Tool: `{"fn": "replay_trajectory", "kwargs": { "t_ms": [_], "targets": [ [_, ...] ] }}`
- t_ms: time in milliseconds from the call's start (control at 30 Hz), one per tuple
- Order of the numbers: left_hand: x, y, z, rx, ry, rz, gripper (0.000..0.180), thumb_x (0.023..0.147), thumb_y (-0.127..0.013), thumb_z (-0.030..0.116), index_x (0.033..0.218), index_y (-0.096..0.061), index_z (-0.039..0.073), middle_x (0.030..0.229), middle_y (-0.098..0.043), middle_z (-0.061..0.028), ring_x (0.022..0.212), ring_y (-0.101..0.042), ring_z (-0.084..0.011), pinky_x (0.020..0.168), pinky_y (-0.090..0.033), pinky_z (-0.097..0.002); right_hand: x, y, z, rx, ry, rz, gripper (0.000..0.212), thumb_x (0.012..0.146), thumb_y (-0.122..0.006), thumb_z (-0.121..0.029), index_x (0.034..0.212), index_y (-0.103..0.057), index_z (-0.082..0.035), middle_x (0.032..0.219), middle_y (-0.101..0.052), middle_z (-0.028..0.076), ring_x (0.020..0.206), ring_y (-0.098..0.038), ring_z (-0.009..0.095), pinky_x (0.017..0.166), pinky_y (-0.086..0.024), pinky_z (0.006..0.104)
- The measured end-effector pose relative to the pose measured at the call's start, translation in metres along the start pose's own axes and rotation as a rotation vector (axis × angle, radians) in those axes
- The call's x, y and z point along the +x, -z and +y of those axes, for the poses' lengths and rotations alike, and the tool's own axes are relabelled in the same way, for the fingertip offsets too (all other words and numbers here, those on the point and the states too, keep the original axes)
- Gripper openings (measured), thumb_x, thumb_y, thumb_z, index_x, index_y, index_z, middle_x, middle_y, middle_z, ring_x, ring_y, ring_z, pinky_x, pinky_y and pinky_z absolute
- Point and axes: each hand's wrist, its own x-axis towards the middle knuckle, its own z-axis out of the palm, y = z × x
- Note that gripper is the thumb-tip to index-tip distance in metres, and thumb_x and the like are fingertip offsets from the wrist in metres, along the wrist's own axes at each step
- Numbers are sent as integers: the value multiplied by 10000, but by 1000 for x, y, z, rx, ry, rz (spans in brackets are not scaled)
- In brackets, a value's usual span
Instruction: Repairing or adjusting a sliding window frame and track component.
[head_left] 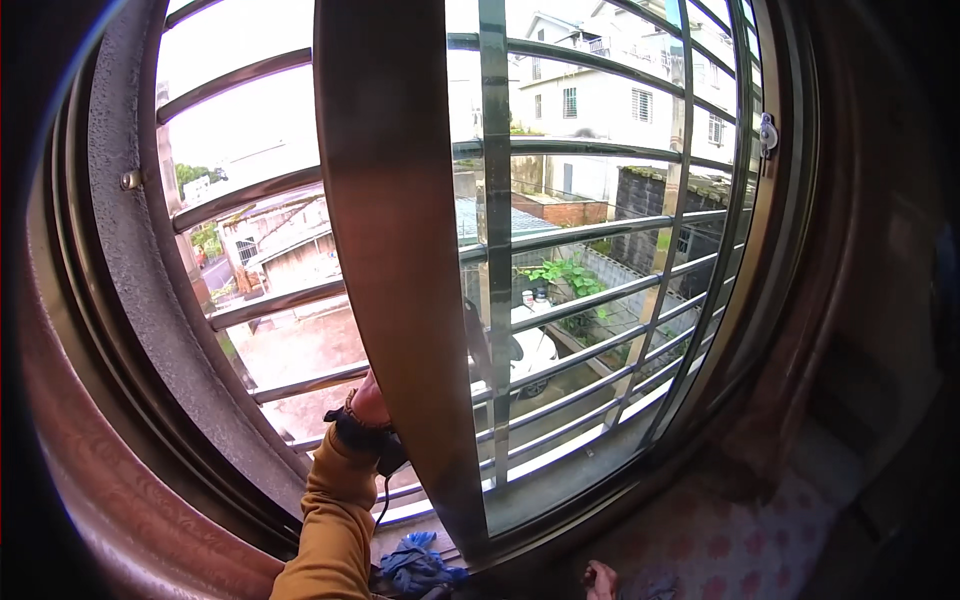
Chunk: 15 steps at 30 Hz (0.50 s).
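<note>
At the far left, a pinkish-brown patterned curtain is seen beside a dark metal window frame. Inside the frame, a rough grey wall edge is shown, and beyond it shiny round metal bars are set across the opening. From the lower edge, a mustard-yellow sleeve is extended upward, and a black wristband is worn above its cuff. The left hand is mostly hidden behind a broad, dark brown window upright, which is placed mid-view, leaning slightly; whether its grip is apart or clamped on anything cannot be told. Below, a crumpled blue cloth is laid near the upright's foot. Farther right, a white car and a green leafy plant are seen outside through the bars. At the lower edge, the right hand is partly shown, well apart from the upright; its fingers appear curled, but whether anything is held cannot be told. A white multi-storey house is seen above, and a small silvery latch is fitted to the right-hand frame.
</note>
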Motion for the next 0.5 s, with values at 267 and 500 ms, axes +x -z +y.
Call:
{"fn": "replay_trajectory", "kwargs": {
  "t_ms": [267,500],
  "targets": [
    [6,-15,-6,-136,-40,50,408,958,-482,359,1034,-569,-32,905,-599,-212,785,-628,-312,685,-535,-410,5,-1,9,-265,515,48,138,926,-488,-125,820,-549,-61,650,-468,20,616,-464,135,541,-397,285],
    [34,-15,6,330,-213,-156,394,949,-499,314,991,-593,-66,793,-646,-206,632,-639,-289,558,-544,-339,24,17,38,-14,40,38,174,803,-553,82,945,-545,-19,718,-506,69,647,-514,205,583,-443,322]
  ]
}}
